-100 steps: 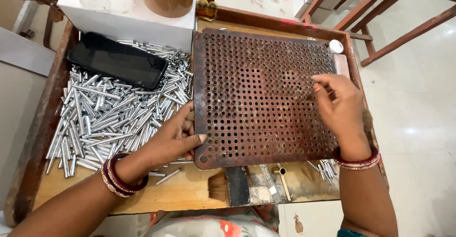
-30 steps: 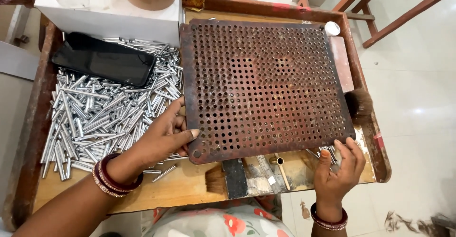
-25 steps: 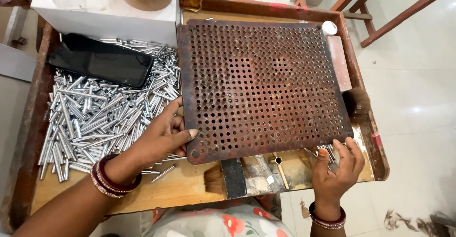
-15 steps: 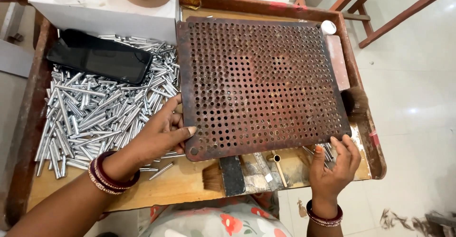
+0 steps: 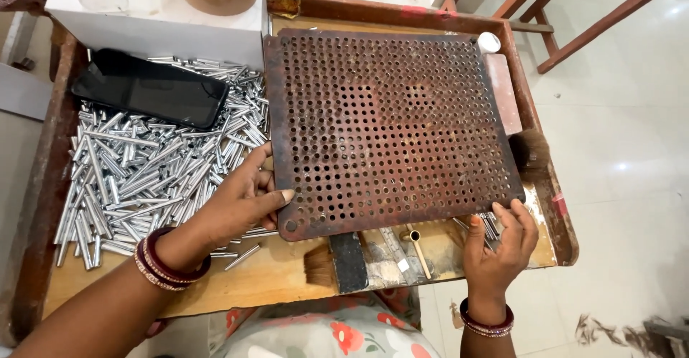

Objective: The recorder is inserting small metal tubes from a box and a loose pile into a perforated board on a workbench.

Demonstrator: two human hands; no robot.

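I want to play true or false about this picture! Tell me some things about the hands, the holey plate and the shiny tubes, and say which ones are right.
1. The left hand grips the rusty plate at its left edge. True.
2. The phone lies on the plate. False: it lies on the pile of tubes.
3. The right hand is at the plate's near right corner. True.
4. The tubes are heaped right of the plate. False: the heap is left of it.
5. Both wrists wear bangles. True.
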